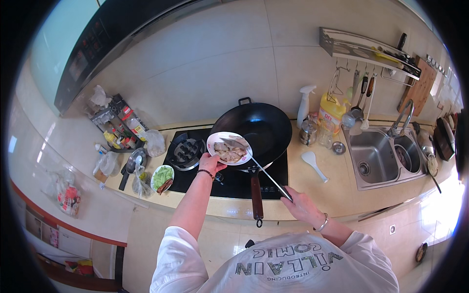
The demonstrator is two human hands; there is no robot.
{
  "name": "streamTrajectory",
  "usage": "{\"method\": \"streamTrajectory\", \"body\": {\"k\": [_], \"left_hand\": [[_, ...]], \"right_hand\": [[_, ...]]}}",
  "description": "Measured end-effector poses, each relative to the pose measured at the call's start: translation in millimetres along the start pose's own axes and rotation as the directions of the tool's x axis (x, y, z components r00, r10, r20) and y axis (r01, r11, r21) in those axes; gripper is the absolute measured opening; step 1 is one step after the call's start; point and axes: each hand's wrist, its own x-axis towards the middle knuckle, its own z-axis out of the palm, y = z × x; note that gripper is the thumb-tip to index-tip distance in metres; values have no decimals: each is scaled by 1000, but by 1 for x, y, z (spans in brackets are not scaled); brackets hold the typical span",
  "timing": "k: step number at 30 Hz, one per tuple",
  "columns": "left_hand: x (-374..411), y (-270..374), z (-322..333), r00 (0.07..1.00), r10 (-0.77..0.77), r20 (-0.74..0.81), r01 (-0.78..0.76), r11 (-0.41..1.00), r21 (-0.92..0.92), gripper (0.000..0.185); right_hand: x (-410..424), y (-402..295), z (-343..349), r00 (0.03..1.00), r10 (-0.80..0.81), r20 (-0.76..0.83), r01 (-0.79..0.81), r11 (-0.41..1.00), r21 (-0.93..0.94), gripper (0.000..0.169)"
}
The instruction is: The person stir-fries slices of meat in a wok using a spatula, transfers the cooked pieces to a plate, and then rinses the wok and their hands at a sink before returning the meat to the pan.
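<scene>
My left hand [211, 164] grips the near rim of a white oval plate [213, 138] with pink marks on its edge. Slices of cooked-looking meat [230, 153] lie on this plate, which is held over the left side of a black wok [271, 128]. In my right hand [301, 206] is the black handle of a metal spatula [265, 172]. The spatula's blade rests over the meat on the plate. The wok sits on the right burner, its dark wooden handle [257, 197] pointing toward me between my arms.
Left of the black gas hob [234, 186] are a plate of green vegetable slices [162, 176], a small pan [135, 161] and a rack of bottles [124, 128]. To the right lie a white rice paddle [314, 166], a glass jar [325, 138], a spray bottle [305, 106] and a double sink [372, 157].
</scene>
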Motion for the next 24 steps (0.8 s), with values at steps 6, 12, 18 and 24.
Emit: {"method": "streamTrajectory", "body": {"k": [6, 12, 18, 24], "left_hand": [[0, -5, 0, 1000, -10, 22, 10, 1000, -16, 32], [-3, -4, -3, 999, -29, 26, 30, 999, -37, 32], [-6, -3, -6, 999, -30, 25, 31, 998, -47, 32], [-9, -4, -8, 999, -28, 18, 29, 998, -54, 33]], "right_hand": [[-5, 11, 15, 999, -38, -26, 36, 996, -85, 39], [10, 30, 21, 998, -16, -68, -1, 969, -248, 40], [11, 27, 18, 997, -25, -76, -1, 946, -323, 43], [14, 26, 16, 998, 29, -55, -46, 940, -339, 46]]}}
